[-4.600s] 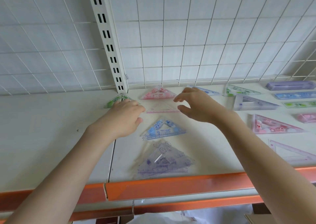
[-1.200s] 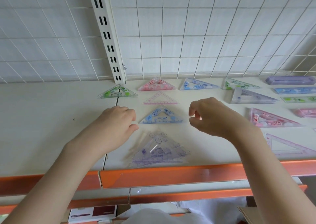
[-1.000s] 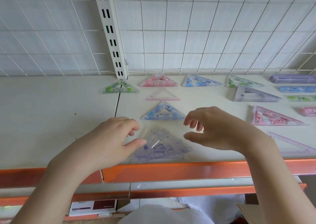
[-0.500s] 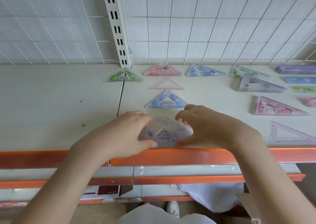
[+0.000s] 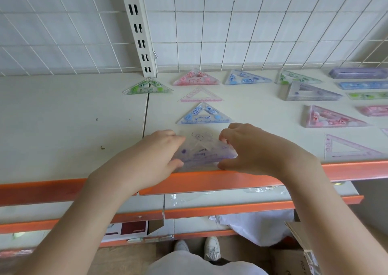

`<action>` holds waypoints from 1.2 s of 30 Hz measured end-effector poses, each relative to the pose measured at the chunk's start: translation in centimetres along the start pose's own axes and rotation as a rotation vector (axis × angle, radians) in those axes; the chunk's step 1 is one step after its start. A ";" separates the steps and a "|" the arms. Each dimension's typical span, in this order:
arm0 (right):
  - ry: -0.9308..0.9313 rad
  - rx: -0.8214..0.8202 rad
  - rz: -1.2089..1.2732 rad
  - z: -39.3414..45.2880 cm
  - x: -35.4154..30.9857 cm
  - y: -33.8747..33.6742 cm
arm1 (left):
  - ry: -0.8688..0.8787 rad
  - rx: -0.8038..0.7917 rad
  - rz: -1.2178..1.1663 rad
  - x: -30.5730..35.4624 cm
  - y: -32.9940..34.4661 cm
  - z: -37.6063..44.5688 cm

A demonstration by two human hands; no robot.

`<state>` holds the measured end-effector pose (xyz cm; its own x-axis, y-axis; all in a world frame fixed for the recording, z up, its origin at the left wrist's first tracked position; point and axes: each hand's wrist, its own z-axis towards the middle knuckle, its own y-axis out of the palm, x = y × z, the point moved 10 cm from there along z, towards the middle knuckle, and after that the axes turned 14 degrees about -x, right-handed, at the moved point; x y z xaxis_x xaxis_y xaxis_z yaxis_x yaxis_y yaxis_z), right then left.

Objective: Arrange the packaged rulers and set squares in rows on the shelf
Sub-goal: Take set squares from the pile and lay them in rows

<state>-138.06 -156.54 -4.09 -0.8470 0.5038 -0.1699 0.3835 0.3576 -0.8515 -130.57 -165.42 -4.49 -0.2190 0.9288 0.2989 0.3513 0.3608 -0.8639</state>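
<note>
Since half a second ago both hands stay clamped on the purple set square (image 5: 201,153) at the front of the shelf (image 5: 63,128), and the view has barely shifted; a second ago the hands were still hovering apart above it, and several seconds ago they were reaching toward the back row. The left hand (image 5: 155,157) now grips the packet's left corner, fingers curled over its top edge and thumb pressed near its lower edge, while the right hand (image 5: 249,148) pinches the right corner in the same way. The packet lies just behind the orange front lip (image 5: 210,180), in line with the blue set square (image 5: 203,115), the thin pink set square (image 5: 200,96) and the pink cartoon set square (image 5: 196,78) behind it. The green set square (image 5: 148,87) sits astride the seam between the two shelf boards, at the foot of the slotted upright (image 5: 138,27). Both lower corners of the purple packet are hidden under the hands, so I cannot tell whether it lies flat or is lifted slightly. Its print is faint and unreadable through the clear wrap. At the right edge the purple ruler box (image 5: 357,73), the blue ruler (image 5: 361,85) and the pink ruler (image 5: 372,110) are cut off by the frame.
</note>
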 end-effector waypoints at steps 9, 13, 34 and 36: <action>0.110 0.039 -0.017 -0.6 0.2 -0.4 | 0.035 0.040 0.062 0.7 -0.4 0.2; 0.166 0.059 0.003 -0.5 0.1 -0.5 | 0.076 0.093 0.106 1.8 -0.7 0.5; 0.137 -0.042 0.007 0.0 0.1 -0.6 | -0.017 0.079 0.090 0.7 -0.3 1.2; 0.123 -0.031 0.001 0.1 -0.2 -0.8 | -0.022 0.067 0.108 1.0 -0.3 1.6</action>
<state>-138.25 -157.00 -3.44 -0.7959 0.5959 -0.1068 0.3969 0.3804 -0.8353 -132.31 -164.70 -4.59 -0.2039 0.9595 0.1943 0.3126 0.2519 -0.9159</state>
